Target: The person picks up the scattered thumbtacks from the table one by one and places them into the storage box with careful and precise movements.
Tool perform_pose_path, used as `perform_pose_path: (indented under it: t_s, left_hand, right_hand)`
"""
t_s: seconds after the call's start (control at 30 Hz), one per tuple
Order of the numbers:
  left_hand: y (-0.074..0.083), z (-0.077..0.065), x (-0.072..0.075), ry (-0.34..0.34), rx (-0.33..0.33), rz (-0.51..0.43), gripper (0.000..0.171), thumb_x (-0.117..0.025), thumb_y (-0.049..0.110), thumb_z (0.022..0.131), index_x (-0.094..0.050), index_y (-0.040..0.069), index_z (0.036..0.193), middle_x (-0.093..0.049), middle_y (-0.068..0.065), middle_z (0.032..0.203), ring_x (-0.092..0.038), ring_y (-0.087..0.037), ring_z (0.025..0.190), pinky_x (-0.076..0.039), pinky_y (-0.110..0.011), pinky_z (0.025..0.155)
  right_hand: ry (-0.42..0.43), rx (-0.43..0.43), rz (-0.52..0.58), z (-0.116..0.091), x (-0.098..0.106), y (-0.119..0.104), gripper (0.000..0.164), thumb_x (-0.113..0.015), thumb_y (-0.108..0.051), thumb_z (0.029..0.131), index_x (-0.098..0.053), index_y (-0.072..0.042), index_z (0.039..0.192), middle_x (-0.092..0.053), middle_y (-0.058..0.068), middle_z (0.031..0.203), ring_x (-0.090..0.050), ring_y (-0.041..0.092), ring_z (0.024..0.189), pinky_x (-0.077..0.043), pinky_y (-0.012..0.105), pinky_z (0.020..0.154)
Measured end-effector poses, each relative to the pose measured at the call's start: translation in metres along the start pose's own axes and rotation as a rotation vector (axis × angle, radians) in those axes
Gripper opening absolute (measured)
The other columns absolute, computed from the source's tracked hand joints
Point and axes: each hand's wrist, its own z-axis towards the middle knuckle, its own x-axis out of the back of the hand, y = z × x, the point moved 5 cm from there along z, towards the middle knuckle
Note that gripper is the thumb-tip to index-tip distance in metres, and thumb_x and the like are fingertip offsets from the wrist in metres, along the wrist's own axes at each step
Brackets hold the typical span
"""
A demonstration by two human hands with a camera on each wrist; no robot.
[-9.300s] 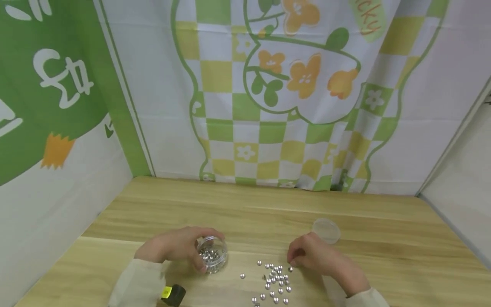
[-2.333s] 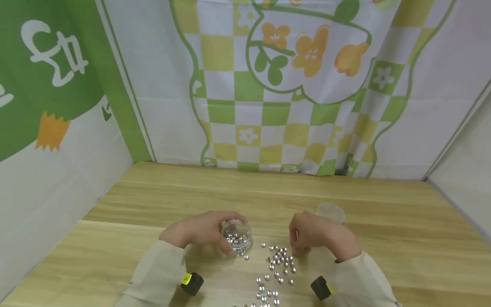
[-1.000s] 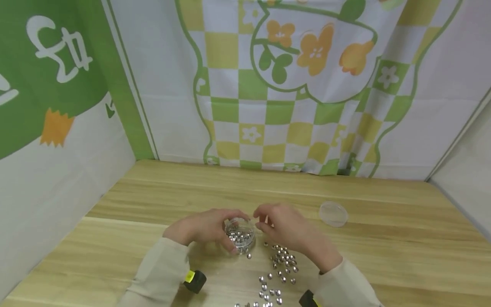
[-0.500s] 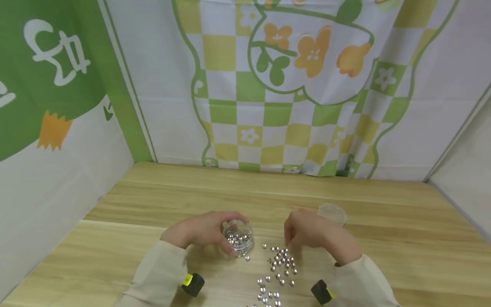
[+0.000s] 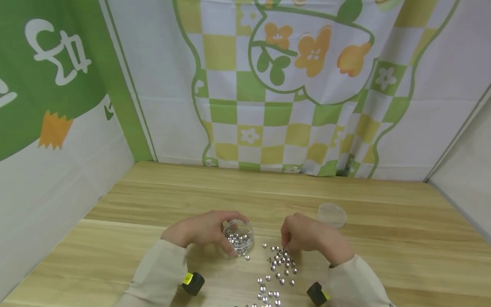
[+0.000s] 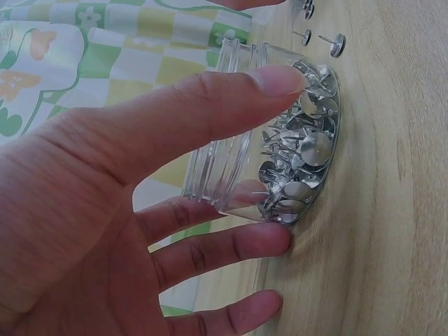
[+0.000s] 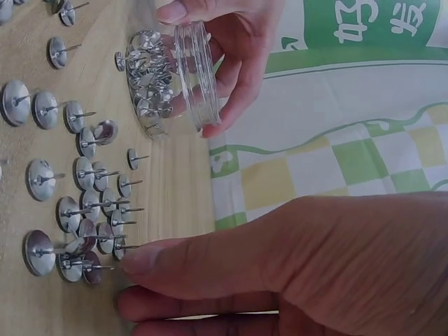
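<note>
My left hand (image 5: 205, 230) grips a small clear jar (image 6: 238, 150) that holds many silver thumbtacks (image 6: 316, 148). In the left wrist view the thumb lies along the near side, with fingers around the far side. The jar stands on the wooden table. To its right, more thumbtacks (image 5: 278, 258) lie scattered, mostly heads down with pins up. My right hand (image 5: 307, 232) is down at the pile's far edge with bent fingers; its thumb tip is right at one thumbtack (image 7: 119, 246). Whether a tack is between thumb and forefinger I cannot tell.
A clear round lid (image 5: 332, 215) lies on the table (image 5: 184, 187) behind my right hand. One loose thumbtack (image 5: 247, 258) sits just in front of the jar. A patterned curtain (image 5: 253, 123) hangs at the table's back edge. White panels flank the table.
My right hand went to the jar about a second ago, then returned to the pile and has moved slightly left into its edge. The left hand has kept hold of the jar.
</note>
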Motion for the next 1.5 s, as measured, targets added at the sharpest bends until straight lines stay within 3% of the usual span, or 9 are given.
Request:
perform_pose_path:
  t_s: [0.23,0.37,0.5,0.67,0.87,1.03,1.17,1.5]
  left_hand:
    - [0.000,0.000,0.000,0.005,-0.004,0.007,0.079,-0.088,0.024,0.063,-0.054,0.031,0.134,-0.061,-0.005,0.126,-0.057,-0.023,0.105,-0.044,-0.052,0.095]
    - [0.000,-0.001,0.000,-0.003,-0.005,-0.001,0.079,-0.088,0.024,0.064,-0.053,0.032,0.134,-0.060,-0.004,0.128,-0.056,-0.025,0.112,-0.042,-0.057,0.099]
    - [-0.001,0.000,0.000,-0.005,0.002,-0.001,0.079,-0.088,0.023,0.064,-0.053,0.033,0.134,-0.060,-0.003,0.126,-0.057,-0.023,0.105,-0.045,-0.052,0.095]
    - [-0.001,0.002,0.001,-0.013,0.003,0.012,0.081,-0.088,0.023,0.063,-0.052,0.032,0.135,-0.061,-0.003,0.123,-0.058,-0.021,0.095,-0.046,-0.044,0.087]
    - [0.000,0.001,0.002,-0.006,-0.004,0.010,0.076,-0.088,0.026,0.063,-0.054,0.041,0.130,-0.059,0.000,0.130,-0.055,-0.023,0.114,-0.041,-0.055,0.100]
    - [0.001,0.000,0.001,-0.011,-0.013,0.000,0.074,-0.088,0.027,0.064,-0.054,0.041,0.129,-0.060,0.000,0.129,-0.056,-0.023,0.115,-0.040,-0.057,0.101]
    - [0.000,0.000,-0.001,-0.016,-0.009,-0.004,0.076,-0.088,0.026,0.063,-0.054,0.040,0.130,-0.059,-0.001,0.130,-0.056,-0.023,0.114,-0.040,-0.058,0.100]
    - [-0.001,0.001,0.002,-0.001,-0.013,0.034,0.079,-0.088,0.024,0.064,-0.054,0.034,0.134,-0.058,-0.004,0.133,-0.056,-0.024,0.112,-0.042,-0.054,0.099]
  right_hand:
    - [-0.015,-0.041,-0.013,0.002,-0.003,-0.003,0.018,-0.073,0.002,0.073,-0.066,-0.014,0.067,-0.062,-0.005,0.068,-0.054,0.011,0.067,-0.046,0.028,0.061]
    - [-0.007,-0.030,-0.031,0.002,-0.004,-0.004,0.020,-0.067,0.004,0.075,-0.066,-0.013,0.065,-0.061,-0.005,0.065,-0.052,0.011,0.063,-0.045,0.026,0.057]
    - [0.077,0.027,-0.035,0.004,0.002,-0.007,0.018,-0.062,0.006,0.075,-0.067,-0.009,0.068,-0.061,-0.004,0.064,-0.051,0.009,0.058,-0.044,0.023,0.053]
    - [0.256,0.171,0.023,0.013,0.007,-0.025,0.010,-0.061,-0.002,0.089,-0.069,-0.005,0.083,-0.068,0.003,0.076,-0.057,0.007,0.067,-0.050,0.020,0.062]
    - [0.359,0.296,0.096,0.021,0.000,-0.044,0.009,-0.064,-0.005,0.091,-0.072,-0.005,0.095,-0.074,0.004,0.090,-0.067,0.009,0.081,-0.055,0.020,0.073]
    - [0.370,0.325,0.108,0.023,-0.006,-0.048,0.011,-0.067,-0.003,0.088,-0.071,-0.005,0.098,-0.074,0.004,0.090,-0.068,0.010,0.083,-0.055,0.021,0.075]
    - [0.356,0.291,0.096,0.021,-0.003,-0.042,0.012,-0.067,-0.006,0.088,-0.070,-0.006,0.100,-0.073,0.002,0.088,-0.066,0.009,0.080,-0.055,0.022,0.073]
    - [0.147,0.151,-0.026,0.015,-0.003,-0.021,0.002,-0.071,-0.007,0.081,-0.070,-0.008,0.080,-0.067,-0.002,0.075,-0.057,0.008,0.069,-0.050,0.023,0.066]
